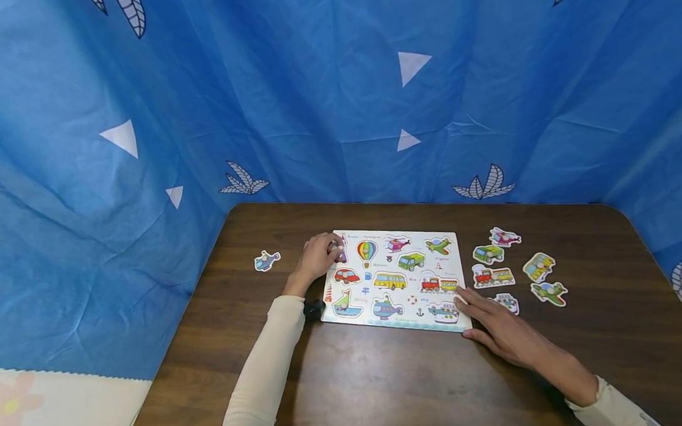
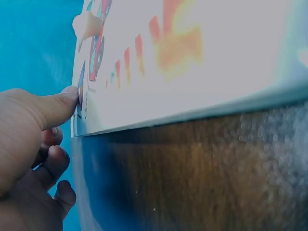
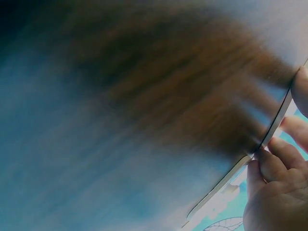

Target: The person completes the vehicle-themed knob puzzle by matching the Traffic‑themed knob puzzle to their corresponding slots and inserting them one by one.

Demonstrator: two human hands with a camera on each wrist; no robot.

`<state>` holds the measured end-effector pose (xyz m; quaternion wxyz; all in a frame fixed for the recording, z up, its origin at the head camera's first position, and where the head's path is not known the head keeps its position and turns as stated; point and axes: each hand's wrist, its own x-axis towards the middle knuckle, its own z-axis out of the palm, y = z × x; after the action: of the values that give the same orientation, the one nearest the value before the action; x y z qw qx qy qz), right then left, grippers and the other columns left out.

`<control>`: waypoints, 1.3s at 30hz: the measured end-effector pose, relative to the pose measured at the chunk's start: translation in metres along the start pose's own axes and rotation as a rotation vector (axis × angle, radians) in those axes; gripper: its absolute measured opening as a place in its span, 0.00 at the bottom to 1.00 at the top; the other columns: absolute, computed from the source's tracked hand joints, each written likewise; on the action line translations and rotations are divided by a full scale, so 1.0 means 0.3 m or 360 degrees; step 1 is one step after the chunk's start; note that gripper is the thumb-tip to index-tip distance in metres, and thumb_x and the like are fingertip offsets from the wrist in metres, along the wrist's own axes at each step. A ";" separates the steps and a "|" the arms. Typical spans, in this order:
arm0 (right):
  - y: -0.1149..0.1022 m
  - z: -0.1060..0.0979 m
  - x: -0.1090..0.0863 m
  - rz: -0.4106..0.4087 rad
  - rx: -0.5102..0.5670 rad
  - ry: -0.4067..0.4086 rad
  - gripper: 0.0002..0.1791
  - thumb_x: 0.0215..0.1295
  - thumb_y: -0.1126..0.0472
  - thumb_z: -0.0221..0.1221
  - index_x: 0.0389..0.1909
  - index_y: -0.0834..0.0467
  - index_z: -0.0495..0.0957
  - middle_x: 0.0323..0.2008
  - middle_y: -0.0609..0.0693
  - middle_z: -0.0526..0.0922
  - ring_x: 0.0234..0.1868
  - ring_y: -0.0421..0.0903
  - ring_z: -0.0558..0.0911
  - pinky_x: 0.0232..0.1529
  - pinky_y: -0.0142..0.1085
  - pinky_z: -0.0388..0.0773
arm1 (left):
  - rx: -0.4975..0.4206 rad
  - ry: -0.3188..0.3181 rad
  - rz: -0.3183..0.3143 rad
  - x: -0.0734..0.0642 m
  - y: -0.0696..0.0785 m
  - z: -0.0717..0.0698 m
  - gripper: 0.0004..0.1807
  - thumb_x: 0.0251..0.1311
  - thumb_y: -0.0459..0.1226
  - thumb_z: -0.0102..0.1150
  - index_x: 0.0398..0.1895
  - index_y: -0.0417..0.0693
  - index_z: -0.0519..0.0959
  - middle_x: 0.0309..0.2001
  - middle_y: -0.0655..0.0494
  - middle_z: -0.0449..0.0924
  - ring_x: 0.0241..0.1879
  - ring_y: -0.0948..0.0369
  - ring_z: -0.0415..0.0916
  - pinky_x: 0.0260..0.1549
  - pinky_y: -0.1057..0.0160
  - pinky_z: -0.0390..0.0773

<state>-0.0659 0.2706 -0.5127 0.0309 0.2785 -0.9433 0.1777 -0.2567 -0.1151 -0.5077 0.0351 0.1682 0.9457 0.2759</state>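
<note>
A white wooden puzzle board (image 1: 398, 236) printed with vehicles lies on the table. At its upper left corner my left hand (image 1: 318, 256) pinches the purple rocket piece (image 1: 343, 253), which lies at the printed rocket spot and is partly hidden by the fingers. Seen from the left wrist, the thumb (image 2: 60, 106) presses at the piece by the board's edge, and a peg (image 2: 87, 25) stands up from the red car. My right hand (image 1: 505, 332) rests on the board's lower right edge, fingers extended. Its fingertips touch the board near the train and ship pictures.
Right of the board lie loose pieces: a helicopter (image 1: 505, 237), green truck (image 1: 488, 253), train (image 1: 493, 276), bus (image 1: 539, 267), plane (image 1: 549, 293) and a ship (image 1: 508, 302) partly behind the right hand. A submarine piece (image 1: 267, 261) lies to the left. A blue curtain (image 1: 337, 113) hangs behind the table.
</note>
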 end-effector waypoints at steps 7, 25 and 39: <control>0.000 0.003 0.000 -0.0003 -0.0014 0.0001 0.34 0.64 0.50 0.66 0.68 0.59 0.73 0.72 0.58 0.69 0.69 0.62 0.71 0.58 0.58 0.73 | 0.0006 -0.0009 -0.0003 0.001 -0.005 0.001 0.06 0.67 0.39 0.63 0.45 0.49 0.82 0.27 0.56 0.70 0.31 0.58 0.67 0.41 0.56 0.62; -0.001 0.005 -0.002 0.0010 -0.0004 -0.0011 0.34 0.64 0.50 0.66 0.69 0.59 0.72 0.72 0.57 0.69 0.68 0.62 0.72 0.58 0.58 0.72 | 0.0006 0.0103 -0.0012 -0.038 -0.074 -0.068 0.07 0.65 0.39 0.65 0.44 0.49 0.83 0.27 0.55 0.69 0.32 0.56 0.67 0.40 0.55 0.62; 0.004 0.005 -0.002 -0.0010 -0.0007 -0.0008 0.34 0.64 0.50 0.67 0.69 0.59 0.72 0.72 0.58 0.69 0.68 0.63 0.72 0.57 0.59 0.73 | -0.0021 0.0197 -0.0076 -0.097 -0.183 -0.172 0.06 0.64 0.35 0.66 0.42 0.44 0.83 0.28 0.52 0.70 0.31 0.55 0.68 0.35 0.57 0.66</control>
<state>-0.0661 0.2713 -0.5146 0.0297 0.2820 -0.9429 0.1750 -0.2540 -0.1948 -0.4942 -0.0157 0.1280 0.9480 0.2911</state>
